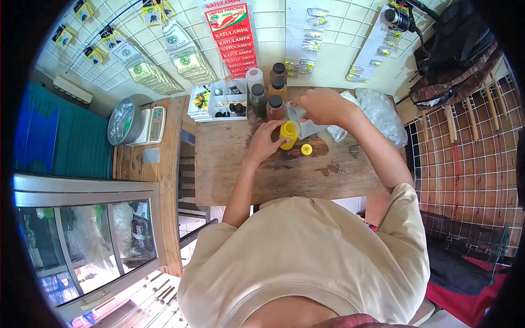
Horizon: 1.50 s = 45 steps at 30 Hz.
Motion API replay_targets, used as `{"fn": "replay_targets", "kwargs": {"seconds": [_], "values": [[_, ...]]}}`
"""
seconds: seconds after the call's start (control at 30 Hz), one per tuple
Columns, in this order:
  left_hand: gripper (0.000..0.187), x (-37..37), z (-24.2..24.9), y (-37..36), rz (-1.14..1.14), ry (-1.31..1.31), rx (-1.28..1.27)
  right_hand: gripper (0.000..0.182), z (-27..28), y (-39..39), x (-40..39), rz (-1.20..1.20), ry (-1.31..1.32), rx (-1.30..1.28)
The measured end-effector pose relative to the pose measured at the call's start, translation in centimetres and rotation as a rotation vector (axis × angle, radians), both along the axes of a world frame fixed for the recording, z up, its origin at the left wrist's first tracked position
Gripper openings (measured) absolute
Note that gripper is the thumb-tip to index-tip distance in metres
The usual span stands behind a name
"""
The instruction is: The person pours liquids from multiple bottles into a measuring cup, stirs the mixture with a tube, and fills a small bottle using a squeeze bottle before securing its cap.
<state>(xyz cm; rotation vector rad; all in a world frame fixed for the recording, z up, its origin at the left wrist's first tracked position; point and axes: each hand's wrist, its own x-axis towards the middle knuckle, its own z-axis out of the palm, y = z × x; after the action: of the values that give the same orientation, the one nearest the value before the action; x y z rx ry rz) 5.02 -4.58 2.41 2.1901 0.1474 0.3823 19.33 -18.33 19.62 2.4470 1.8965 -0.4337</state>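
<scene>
My left hand (263,143) is closed around a small yellow bottle (287,139) that stands uncapped on the wooden table. Its yellow cap (307,149) lies on the wood just to the right. Over the bottle's right side, my right hand (324,107) grips a clear plastic container (296,113) by its upper part; the container is tilted toward the bottle, and its contents cannot be made out. Behind the left hand stand several dark-capped bottles, among them a reddish-brown one (275,109) and a dark one (258,101).
A white divided tray (219,116) with small items sits at the table's back left. Clear plastic bags (381,112) lie at the back right. Wet patches mark the wooden table (229,175). A kitchen scale (155,127) with a metal bowl (124,121) stands on the left counter.
</scene>
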Motion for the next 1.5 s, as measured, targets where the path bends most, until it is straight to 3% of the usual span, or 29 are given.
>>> {"fn": "replay_targets", "kwargs": {"seconds": [0.43,0.63,0.9,1.03,1.2,1.3,1.5], "values": [[0.053,0.0,0.1,0.1,0.003,0.057,0.052,0.039,-0.3,-0.4,-0.1,-0.016,0.011,-0.014],[0.051,-0.3,1.0,1.0,0.028,-0.054,0.022,0.041,0.6,-1.8,-0.1,-0.145,0.023,0.035],[0.040,-1.7,5.3,2.5,0.115,-0.172,-0.077,0.045,0.5,-2.1,-1.6,-0.355,0.215,0.471],[0.044,-2.9,5.4,4.0,0.192,-0.225,-0.096,0.052,-1.9,-0.5,-3.2,-0.333,0.241,0.663],[0.058,-5.2,5.2,5.7,0.281,-0.244,-0.176,0.068,-5.4,2.2,-6.4,-0.389,0.493,0.865],[0.059,-6.5,4.7,6.6,0.262,-0.253,-0.288,0.072,-7.5,3.0,-8.6,-0.480,0.564,0.810],[0.059,-8.5,0.1,7.8,0.182,-0.121,-0.176,0.078,-13.7,4.1,-12.7,-0.652,0.460,0.849]]}}
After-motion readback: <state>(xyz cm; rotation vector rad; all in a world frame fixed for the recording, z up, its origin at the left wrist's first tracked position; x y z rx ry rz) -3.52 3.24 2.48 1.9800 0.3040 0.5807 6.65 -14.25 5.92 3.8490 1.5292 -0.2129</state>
